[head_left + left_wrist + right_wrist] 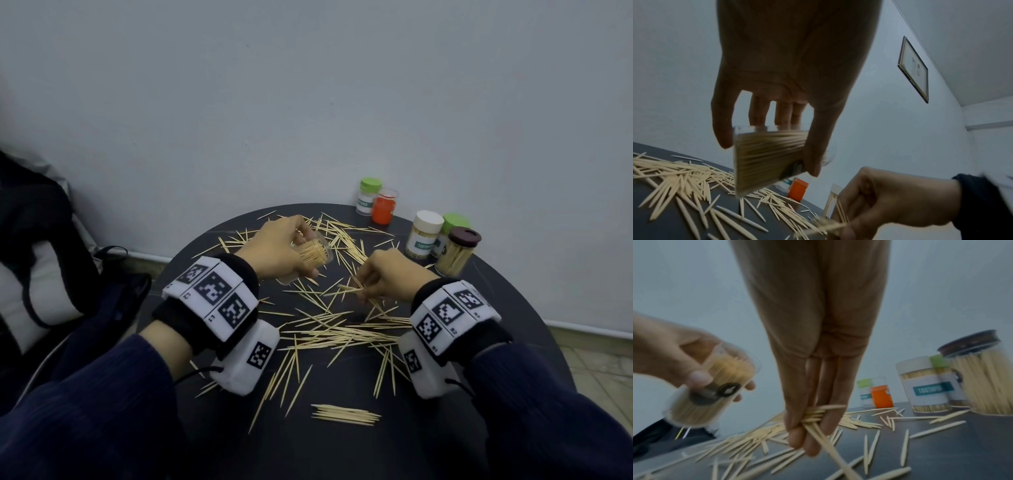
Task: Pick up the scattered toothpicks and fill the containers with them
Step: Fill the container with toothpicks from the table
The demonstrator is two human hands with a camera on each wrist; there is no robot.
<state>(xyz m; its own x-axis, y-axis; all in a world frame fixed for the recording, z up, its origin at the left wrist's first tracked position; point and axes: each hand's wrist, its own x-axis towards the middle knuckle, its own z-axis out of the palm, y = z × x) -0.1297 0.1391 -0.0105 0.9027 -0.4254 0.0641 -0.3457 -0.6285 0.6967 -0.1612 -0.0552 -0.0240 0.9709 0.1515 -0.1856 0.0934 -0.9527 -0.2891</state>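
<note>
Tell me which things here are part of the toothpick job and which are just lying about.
Part of the job:
- scattered toothpicks
- clear container gripped by the left hand
- bunch of toothpicks pinched by the right hand
- lidded containers at the table's far edge

Just lying about:
- framed picture on the wall
- dark bag beside the table

Indoor room, domestic or small-office type; exact kind cannot be told. Indicators: plain pale wall (308,102); framed picture (913,69) hung on it; round dark table (496,342) set against the wall; tiled floor (603,370) with skirting.
</note>
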